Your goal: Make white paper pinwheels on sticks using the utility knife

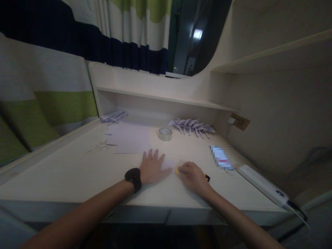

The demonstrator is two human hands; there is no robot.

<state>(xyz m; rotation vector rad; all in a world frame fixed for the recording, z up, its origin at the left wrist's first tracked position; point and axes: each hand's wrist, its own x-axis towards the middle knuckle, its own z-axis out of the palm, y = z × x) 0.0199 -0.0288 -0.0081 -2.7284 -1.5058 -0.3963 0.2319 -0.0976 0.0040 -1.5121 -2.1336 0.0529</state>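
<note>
My left hand [153,168], with a black watch on the wrist, lies flat on the desk with its fingers spread. Under its thumb side a pale piece of paper [169,162] shows faintly, blurred against the desk. Close to the right of it, my right hand [193,175] is closed around a yellow-and-black utility knife [207,177]. Only the knife's two ends stick out of the fist; its blade cannot be made out. Beyond my left hand lies a stack of white paper [132,136].
A tape roll [165,134] stands behind my hands. Folded paper pinwheels [193,126] lie at the back right, rolled paper sticks [114,117] at the back left, thin scraps [102,145] nearer. A phone [221,157] and a white power strip [263,185] with cables lie right.
</note>
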